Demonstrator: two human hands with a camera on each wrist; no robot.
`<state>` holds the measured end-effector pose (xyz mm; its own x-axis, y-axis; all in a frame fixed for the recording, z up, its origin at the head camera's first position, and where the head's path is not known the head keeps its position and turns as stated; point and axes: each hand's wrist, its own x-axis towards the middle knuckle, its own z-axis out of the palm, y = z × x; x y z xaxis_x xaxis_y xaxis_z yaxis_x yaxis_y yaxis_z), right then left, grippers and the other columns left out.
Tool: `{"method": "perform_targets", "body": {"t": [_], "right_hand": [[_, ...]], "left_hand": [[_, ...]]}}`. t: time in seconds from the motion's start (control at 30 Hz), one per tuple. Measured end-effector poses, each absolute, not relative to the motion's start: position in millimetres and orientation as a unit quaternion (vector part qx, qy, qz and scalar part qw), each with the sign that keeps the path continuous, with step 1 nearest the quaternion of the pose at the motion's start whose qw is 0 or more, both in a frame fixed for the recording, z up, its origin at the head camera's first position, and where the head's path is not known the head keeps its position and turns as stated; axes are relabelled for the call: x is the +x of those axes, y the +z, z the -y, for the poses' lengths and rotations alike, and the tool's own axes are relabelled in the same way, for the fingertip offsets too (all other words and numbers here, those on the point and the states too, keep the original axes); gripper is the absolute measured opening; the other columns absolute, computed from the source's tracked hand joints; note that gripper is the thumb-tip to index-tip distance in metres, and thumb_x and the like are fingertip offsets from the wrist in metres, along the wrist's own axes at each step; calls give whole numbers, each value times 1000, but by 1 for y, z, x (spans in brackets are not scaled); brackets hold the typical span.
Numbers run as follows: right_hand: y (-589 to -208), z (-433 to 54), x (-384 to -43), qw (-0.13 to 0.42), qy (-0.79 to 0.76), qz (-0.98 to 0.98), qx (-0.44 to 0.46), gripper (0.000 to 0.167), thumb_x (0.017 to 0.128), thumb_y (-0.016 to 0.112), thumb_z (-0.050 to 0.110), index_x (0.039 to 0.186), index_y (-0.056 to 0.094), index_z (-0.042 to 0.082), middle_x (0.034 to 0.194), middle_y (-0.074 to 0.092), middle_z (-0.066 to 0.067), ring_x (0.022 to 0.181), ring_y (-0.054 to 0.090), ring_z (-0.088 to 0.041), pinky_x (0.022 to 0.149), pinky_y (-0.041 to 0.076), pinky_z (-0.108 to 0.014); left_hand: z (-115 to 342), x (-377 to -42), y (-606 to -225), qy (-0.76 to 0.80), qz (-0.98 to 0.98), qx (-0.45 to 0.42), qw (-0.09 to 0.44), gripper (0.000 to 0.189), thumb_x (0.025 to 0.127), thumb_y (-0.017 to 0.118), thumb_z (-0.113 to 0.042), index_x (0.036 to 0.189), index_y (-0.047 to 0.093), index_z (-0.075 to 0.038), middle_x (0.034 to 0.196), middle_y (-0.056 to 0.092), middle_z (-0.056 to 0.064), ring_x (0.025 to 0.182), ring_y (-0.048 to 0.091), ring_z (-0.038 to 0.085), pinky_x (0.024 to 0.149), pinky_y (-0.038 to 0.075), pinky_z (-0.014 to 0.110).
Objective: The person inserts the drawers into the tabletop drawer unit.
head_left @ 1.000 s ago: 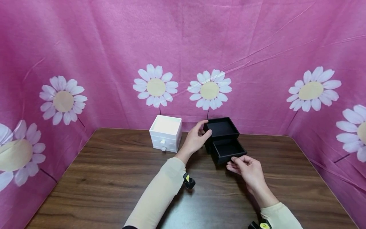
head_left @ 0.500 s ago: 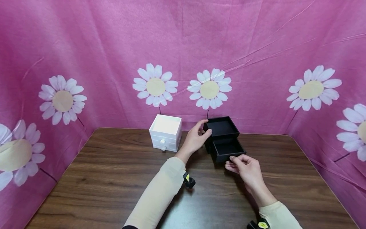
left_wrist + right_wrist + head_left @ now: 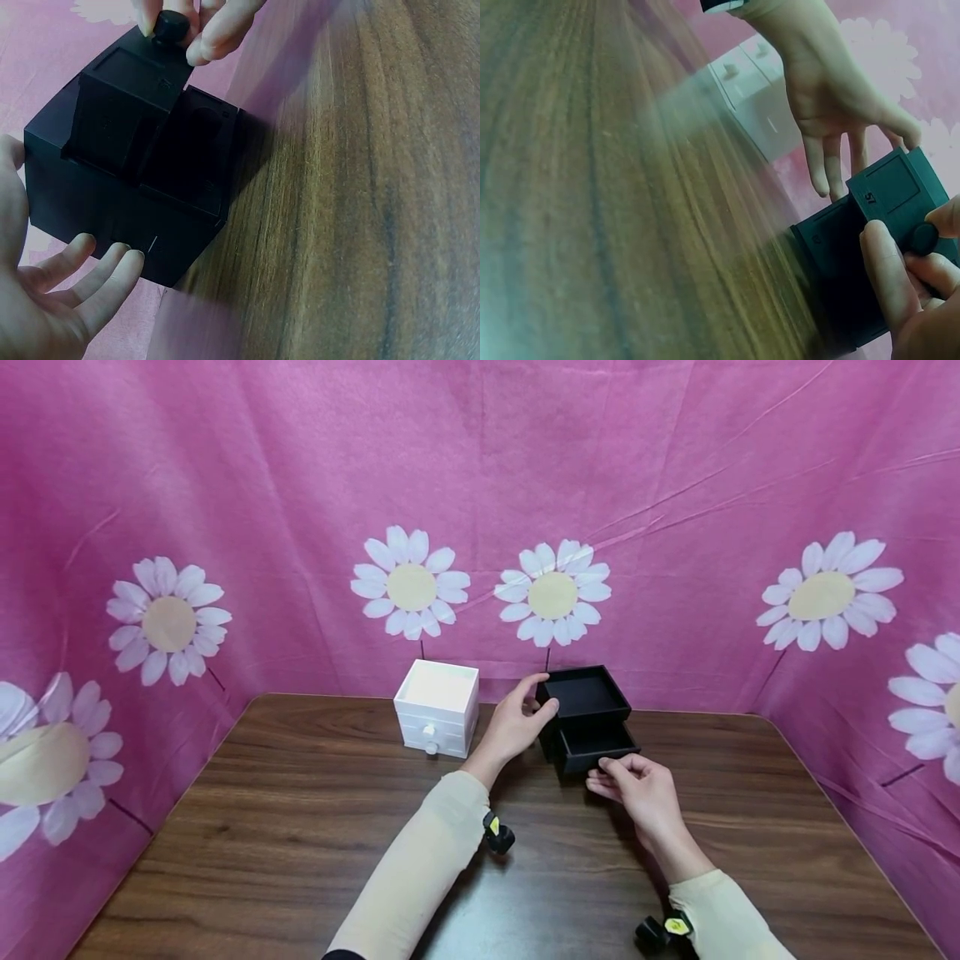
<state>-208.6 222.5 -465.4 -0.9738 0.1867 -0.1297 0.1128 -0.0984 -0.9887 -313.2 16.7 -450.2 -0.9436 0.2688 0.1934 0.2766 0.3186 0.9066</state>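
Note:
A small black drawer box (image 3: 583,695) with an open tray top stands at the back of the table. Its upper drawer (image 3: 597,745) sticks partway out of the front, and no contents show inside. My left hand (image 3: 512,725) holds the box by its left side, thumb near the front corner, with the other fingers along the wall in the left wrist view. Finger and thumb of my right hand (image 3: 645,792) pinch the drawer's round black knob (image 3: 922,238). Below the drawer, the lower front (image 3: 201,139) sits in deep shadow.
A white drawer box (image 3: 437,710) with two knobs stands left of the black one, beyond my left hand. A pink curtain (image 3: 480,468) with daisies hangs behind the wooden table (image 3: 300,827) and at both sides.
The drawer has slid some way back into the black box, and my right hand has moved inward with its knob. My left hand keeps its place on the box.

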Motion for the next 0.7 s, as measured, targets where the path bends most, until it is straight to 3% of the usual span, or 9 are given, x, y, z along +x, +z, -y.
{"method": "perform_targets", "body": {"t": [0.2,0.4,0.7], "right_hand": [[-465,-223,-216,24,732,672,-108,25,107,60,0,84,68,5,79,79,-1,74,80,-13,78,67,-33],[-465,-222,-225,18,738,666,-104,22,106,59,0,88,69,5,79,80,-2,74,80,-13,78,67,-32],[-463,-219,-235,15,742,661,-107,19,107,61,2,89,67,4,79,79,-1,73,80,-12,78,67,-31]], "left_hand": [[-18,-315,-450,-559,812,-171,7,52,106,66,-38,156,56,-30,115,67,8,101,61,15,82,55,31],[-18,-314,-449,-559,811,-172,6,52,106,66,-38,156,55,-29,126,68,16,105,61,17,86,55,34],[-18,-314,-450,-559,811,-172,5,52,106,66,-38,156,55,-29,127,67,17,104,62,17,83,55,33]]}}
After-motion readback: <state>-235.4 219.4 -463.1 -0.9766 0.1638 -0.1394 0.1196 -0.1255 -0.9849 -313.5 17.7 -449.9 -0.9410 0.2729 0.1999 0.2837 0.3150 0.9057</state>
